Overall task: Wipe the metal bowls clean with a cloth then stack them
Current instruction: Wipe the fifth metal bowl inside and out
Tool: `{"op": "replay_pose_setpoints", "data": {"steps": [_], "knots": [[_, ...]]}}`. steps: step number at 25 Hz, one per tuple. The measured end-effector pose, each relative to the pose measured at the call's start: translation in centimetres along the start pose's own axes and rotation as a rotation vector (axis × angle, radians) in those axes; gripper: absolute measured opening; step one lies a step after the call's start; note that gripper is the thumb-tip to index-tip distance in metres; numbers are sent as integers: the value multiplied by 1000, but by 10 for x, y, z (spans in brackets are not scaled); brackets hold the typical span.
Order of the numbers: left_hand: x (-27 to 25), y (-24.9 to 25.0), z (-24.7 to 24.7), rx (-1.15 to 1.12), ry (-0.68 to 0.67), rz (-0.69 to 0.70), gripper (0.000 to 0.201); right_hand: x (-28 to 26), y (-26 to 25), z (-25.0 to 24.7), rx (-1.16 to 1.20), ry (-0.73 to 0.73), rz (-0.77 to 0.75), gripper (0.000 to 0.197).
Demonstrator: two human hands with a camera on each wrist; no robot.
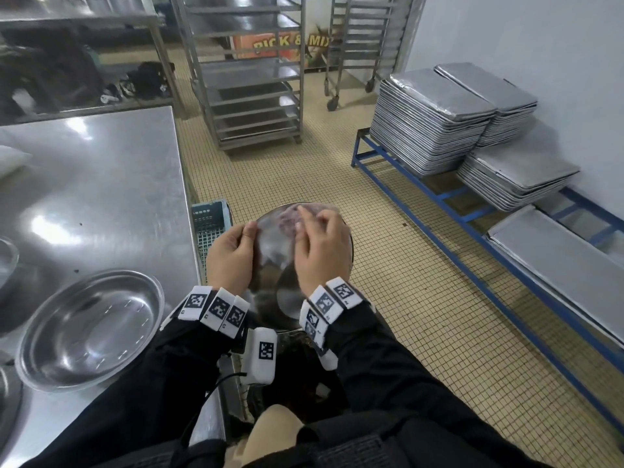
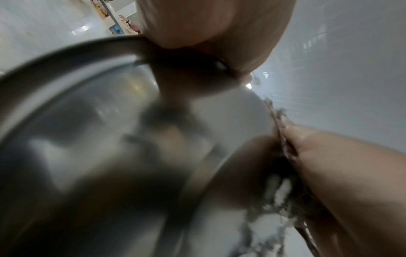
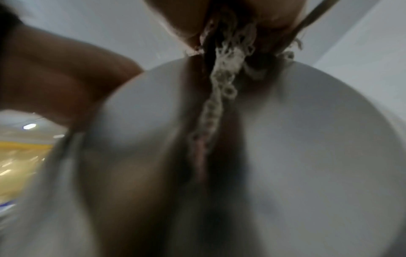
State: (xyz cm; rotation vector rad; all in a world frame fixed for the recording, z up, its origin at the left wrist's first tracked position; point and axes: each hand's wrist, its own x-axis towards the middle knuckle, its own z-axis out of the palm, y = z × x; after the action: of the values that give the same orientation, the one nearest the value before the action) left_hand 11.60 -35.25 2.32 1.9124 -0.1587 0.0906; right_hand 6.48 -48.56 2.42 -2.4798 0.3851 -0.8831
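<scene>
Black sleeves [image 1: 388, 376] with white tag-printed wrist bands lowest in head view, hands just beyond, off the table edge above tan tiled floor [image 1: 388, 271]. Left hand [image 1: 231, 256] grasping rim of round shiny metal bowl [image 1: 275, 265], thumb over edge; right hand [image 1: 320, 251] pressing pale open-weave cloth [image 1: 293, 214] against bowl's inner wall, fingers bent onto it. Second, wide shallow metal bowl [image 1: 91, 327] upright on steel worktable [image 1: 101, 184], left of the hands; stacked grey baking trays [image 1: 435, 119] on blue frame by wall.
</scene>
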Motion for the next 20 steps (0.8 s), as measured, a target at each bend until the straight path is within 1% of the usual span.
{"op": "replay_pose_setpoints", "data": {"steps": [2,3,4,6,8,9,11,12,14,15,16,17,18,20], "knots": [[-1,-1,-4,-5,15,-7,40,6,21,-6,205,6,289,36],[0,-3,-6,-20,30,-16,41,5,33,-9,282,-4,407,33],[1,-3,-7,-38,42,-27,43,1,43,-12,303,-6,482,32],[2,-3,-9,-50,56,-32,46,-14,59,-14,288,-17,566,30],[2,-2,-10,-48,54,-20,46,-27,67,-13,306,-79,676,29],[1,0,-10,-52,46,-12,46,-27,69,-12,319,-134,734,33],[1,5,-9,-49,15,-13,47,-14,66,-20,418,-250,892,50],[0,7,-8,-54,-4,-7,49,-5,64,-26,552,-294,984,58],[-2,11,-8,-85,-36,37,53,13,65,-37,972,-351,1144,68],[-4,12,-9,-109,-50,76,56,20,66,-43,1148,-372,1213,70],[-4,10,-10,-114,-54,128,58,26,68,-47,1240,-403,1267,69],[-4,7,-10,-98,-46,179,57,28,69,-48,1201,-438,1287,63],[-3,5,-10,-77,-21,215,51,29,67,-49,1113,-479,1277,54],[0,4,-11,-27,27,253,36,28,62,-45,910,-484,1221,41]]}}
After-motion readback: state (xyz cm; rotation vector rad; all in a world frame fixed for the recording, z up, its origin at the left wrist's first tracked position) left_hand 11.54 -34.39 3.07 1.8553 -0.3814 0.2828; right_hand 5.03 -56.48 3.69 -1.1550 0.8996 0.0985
